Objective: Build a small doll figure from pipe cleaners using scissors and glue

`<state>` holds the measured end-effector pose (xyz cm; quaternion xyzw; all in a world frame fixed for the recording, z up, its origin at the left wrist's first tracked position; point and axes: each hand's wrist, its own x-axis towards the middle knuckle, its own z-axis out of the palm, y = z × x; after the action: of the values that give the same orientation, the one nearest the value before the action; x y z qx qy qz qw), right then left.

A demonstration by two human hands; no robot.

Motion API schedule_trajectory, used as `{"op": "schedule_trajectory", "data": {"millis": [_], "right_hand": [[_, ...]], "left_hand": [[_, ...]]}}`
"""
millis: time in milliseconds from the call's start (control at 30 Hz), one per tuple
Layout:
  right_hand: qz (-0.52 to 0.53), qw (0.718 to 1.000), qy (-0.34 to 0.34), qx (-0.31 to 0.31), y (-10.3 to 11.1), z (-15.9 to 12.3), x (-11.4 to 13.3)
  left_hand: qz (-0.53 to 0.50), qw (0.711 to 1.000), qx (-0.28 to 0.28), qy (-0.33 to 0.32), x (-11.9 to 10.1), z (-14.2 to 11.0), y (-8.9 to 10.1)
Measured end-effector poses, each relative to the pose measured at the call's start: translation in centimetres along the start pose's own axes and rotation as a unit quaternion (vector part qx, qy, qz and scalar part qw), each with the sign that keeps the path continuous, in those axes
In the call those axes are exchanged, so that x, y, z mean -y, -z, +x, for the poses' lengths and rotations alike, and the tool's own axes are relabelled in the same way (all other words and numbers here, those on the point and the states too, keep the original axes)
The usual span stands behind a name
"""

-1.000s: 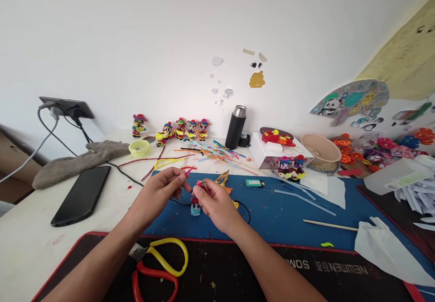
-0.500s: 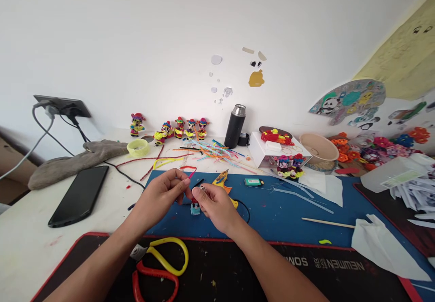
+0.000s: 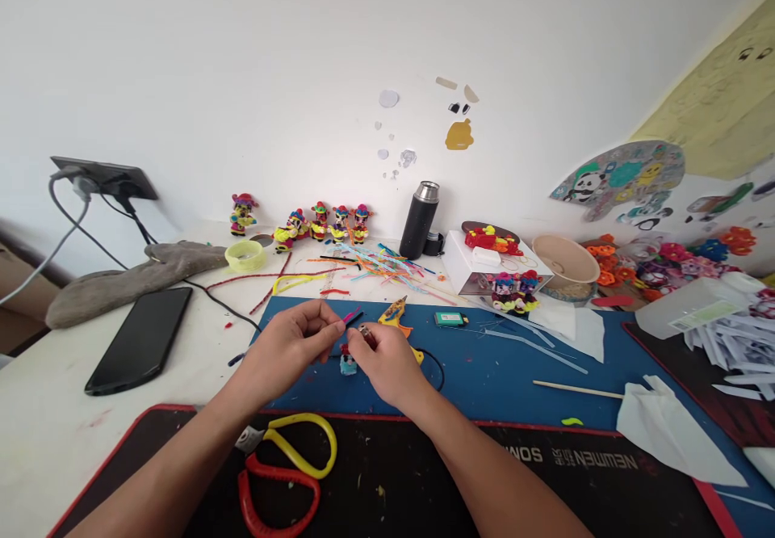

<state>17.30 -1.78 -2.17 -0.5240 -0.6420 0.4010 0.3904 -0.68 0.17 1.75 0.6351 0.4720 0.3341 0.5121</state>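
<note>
My left hand (image 3: 306, 344) pinches a short magenta strip, like a pipe cleaner (image 3: 349, 315), between thumb and forefinger. A dark thin piece lies right by its tip. My right hand (image 3: 387, 360) is closed around a small silvery metal tool (image 3: 366, 333), whose kind is mostly hidden by the fingers. Both hands are close together over the blue mat. Just under them is a small light-blue and red fuzzy figure (image 3: 347, 363); I cannot tell whether the fingers touch it. Behind my right hand lies a yellow glue gun (image 3: 395, 312).
Scissors (image 3: 303, 449) with yellow and red handles lie on the black mat (image 3: 448, 473). A phone (image 3: 140, 340) is at left. Loose coloured strips (image 3: 381, 267), several fuzzy figures (image 3: 320, 221) and a black thermos (image 3: 420, 221) stand behind. Tissue (image 3: 675, 429) and a stick (image 3: 577, 389) are at right.
The magenta strip has turned and now points toward the right hand's metal tool. The hands stay close together. The whole view has shifted slightly.
</note>
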Motion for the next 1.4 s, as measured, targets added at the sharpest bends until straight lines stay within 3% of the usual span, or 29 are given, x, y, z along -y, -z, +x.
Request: {"op": "schedule_trajectory", "data": {"millis": [200,1400], "right_hand": [[-0.014,1.000,-0.018,0.001,-0.28,0.09,-0.16],[-0.050,0.998,-0.033,0.004,-0.43,0.34,-0.89]], "left_hand": [[0.003,0.999,0.017,0.040,0.28,-0.02,-0.27],[0.006,0.998,0.041,0.041,0.22,-0.02,-0.50]]}}
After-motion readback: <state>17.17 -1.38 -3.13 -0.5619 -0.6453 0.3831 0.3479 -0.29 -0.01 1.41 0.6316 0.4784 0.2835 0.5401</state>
